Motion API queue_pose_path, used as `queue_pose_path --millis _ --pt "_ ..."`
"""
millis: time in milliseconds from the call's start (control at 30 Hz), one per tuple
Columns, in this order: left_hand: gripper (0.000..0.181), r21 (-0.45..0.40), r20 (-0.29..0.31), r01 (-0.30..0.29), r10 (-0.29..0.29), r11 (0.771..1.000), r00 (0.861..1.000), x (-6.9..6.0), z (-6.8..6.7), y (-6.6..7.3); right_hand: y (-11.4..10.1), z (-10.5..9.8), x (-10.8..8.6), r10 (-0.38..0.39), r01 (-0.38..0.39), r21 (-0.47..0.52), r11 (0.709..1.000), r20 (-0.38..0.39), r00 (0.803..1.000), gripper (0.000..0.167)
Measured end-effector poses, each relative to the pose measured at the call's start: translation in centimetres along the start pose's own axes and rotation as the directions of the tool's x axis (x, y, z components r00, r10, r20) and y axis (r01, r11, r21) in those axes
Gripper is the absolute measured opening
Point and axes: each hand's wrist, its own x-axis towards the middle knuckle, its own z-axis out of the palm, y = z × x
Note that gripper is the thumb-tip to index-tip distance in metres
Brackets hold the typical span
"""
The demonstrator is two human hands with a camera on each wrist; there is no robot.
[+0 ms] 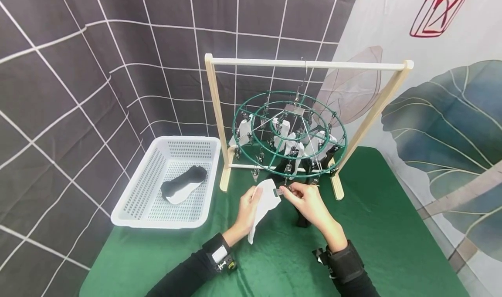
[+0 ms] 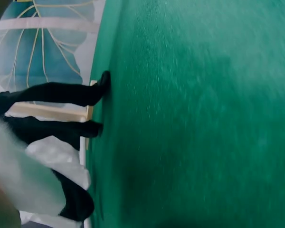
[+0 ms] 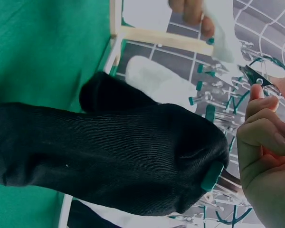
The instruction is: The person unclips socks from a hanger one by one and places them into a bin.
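In the head view the left hand (image 1: 248, 210) grips a white sock (image 1: 265, 203) between thumb and fingers, below the front rim of the green round hanger (image 1: 251, 154). The right hand (image 1: 310, 203) pinches a clip (image 1: 278, 192) at the sock's upper right edge. The right wrist view shows that clip (image 3: 254, 76) between the right thumb and finger (image 3: 268, 128), its tip at the white sock (image 3: 223, 33); the left fingers (image 3: 192, 12) hold the sock above. A black sock (image 3: 114, 156) hangs from another clip close by. In the left wrist view the white sock (image 2: 23, 171) is blurred.
Several white and black socks hang from the hanger, which hooks over a wooden rack (image 1: 274, 62). At the left a white basket (image 1: 129, 201) holds a grey and white sock (image 1: 183, 184). Green cloth (image 1: 392, 244) covers the table.
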Motion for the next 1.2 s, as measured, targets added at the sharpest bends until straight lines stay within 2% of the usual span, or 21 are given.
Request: queue_pose_path --millis 67,200,333,600,700,800,867,967,1067,1133,1167,1200 --pt "0.030 0.068 -0.019 -0.024 0.025 0.997 0.999 0.2 -0.2 0.0 0.1 -0.1 -0.1 0.022 -0.022 0.000 1.000 0.004 1.000 0.035" --pt "0.030 0.195 -0.035 -0.043 0.050 0.980 0.998 0.8 -0.8 -1.2 0.2 -0.2 -0.2 0.047 -0.047 -0.017 0.999 0.010 0.999 0.043" --pt "0.029 0.266 -0.042 -0.055 0.069 0.962 0.997 1.3 -1.0 -2.2 0.2 -0.1 -0.2 0.017 -0.016 -0.014 1.000 0.009 1.000 0.045" --pt "0.028 0.316 -0.087 -0.079 0.112 0.945 0.990 1.2 -1.2 -1.7 0.0 0.2 -0.2 -0.113 0.115 0.035 0.993 -0.073 0.991 0.045" --pt "0.030 0.355 -0.097 -0.073 0.115 0.932 0.989 1.4 -1.7 -1.1 0.0 0.2 -0.3 -0.116 0.122 0.042 0.992 -0.117 0.986 0.047" --pt "0.028 0.404 -0.075 -0.052 0.089 0.913 0.993 1.8 -2.6 -0.1 0.1 0.1 -0.3 -0.113 0.119 0.037 0.992 -0.149 0.982 0.048" --pt "0.026 0.450 -0.048 -0.033 0.062 0.893 0.997 2.2 -3.2 0.7 0.2 0.1 -0.3 -0.112 0.119 0.034 0.992 -0.159 0.981 0.048" --pt "0.025 0.529 0.011 -0.028 0.026 0.848 1.000 2.9 -4.6 2.0 0.2 0.1 -0.2 -0.102 0.111 0.044 0.993 -0.159 0.982 0.047" --pt "0.029 0.613 0.088 -0.049 -0.007 0.788 0.996 3.9 -6.4 3.5 0.2 0.2 -0.3 -0.077 0.088 0.060 0.994 -0.153 0.985 0.047" --pt "0.031 0.663 0.150 -0.076 -0.033 0.745 0.988 4.7 -7.8 4.4 0.2 0.2 -0.2 -0.061 0.072 0.068 0.995 -0.149 0.987 0.047" --pt "0.031 0.687 0.188 -0.085 -0.064 0.722 0.980 5.1 -8.5 4.8 0.3 0.1 -0.2 -0.056 0.067 0.069 0.995 -0.149 0.987 0.047" --pt "0.033 0.705 0.234 -0.095 -0.105 0.703 0.967 5.6 -9.3 5.3 0.3 0.2 -0.2 -0.053 0.064 0.071 0.995 -0.149 0.987 0.047"
